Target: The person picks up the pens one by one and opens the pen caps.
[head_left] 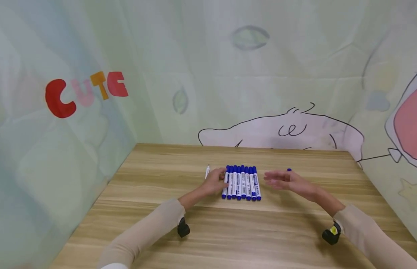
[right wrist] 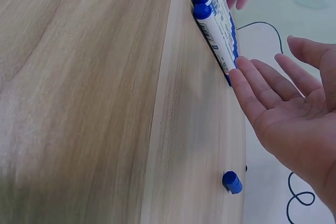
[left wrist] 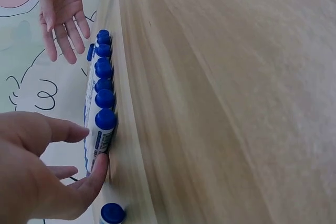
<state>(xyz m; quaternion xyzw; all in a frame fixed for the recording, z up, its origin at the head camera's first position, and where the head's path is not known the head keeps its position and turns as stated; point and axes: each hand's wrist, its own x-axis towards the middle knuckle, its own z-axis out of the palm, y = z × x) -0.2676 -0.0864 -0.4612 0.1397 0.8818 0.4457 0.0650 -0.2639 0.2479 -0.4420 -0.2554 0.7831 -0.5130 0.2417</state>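
Blue-capped markers [head_left: 243,182] rowed on the bench [head_left: 228,235], label print [right wrist: 208,34] too small to read, left hand [head_left: 215,182] at the row's left end, fingers [left wrist: 69,130] apart, right hand [head_left: 295,184] near its right end, fingers [right wrist: 249,97] outstretched, "CUTE" [head_left: 99,79] on the left wall [head_left: 77,149].

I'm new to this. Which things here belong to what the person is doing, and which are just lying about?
Likely part of the job:
row of blue-capped markers
left hand, at the row's left end
right hand, to its right

Probably just lying about, as they sit outside the row:
uncapped marker, on the left
loose blue cap, on the right
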